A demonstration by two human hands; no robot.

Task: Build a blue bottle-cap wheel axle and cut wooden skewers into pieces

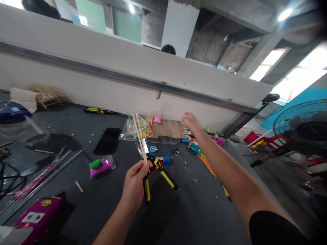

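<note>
Left hand (pixel 134 182) is clenched around two long wooden sticks (pixel 139 136) and one handle of a pair of yellow-and-black cutters (pixel 158 166), whose steel blades (pixel 143 144) stand open just beside the sticks. The second handle juts free to the right. Right hand (pixel 190 123) is open, fingers spread, stretched out over the far side of the dark grey work table (pixel 194 217); whether it touches anything, I cannot tell. Just below and to its left lies one piece of cardboard (pixel 168 128), with one clear plastic bag (pixel 133 131) of craft bits beside it. Nearer the cutters sit one blue plastic cap (pixel 166 159) and one green ring (pixel 176 150). Further right are one teal packet (pixel 194 148) and one orange sheet (pixel 206 166). Left of the hands lie one black smartphone (pixel 107 140) and one packet of magenta and green modelling clay (pixel 100 166). A second yellow-and-black tool (pixel 99 110) rests near the far wall.
</note>
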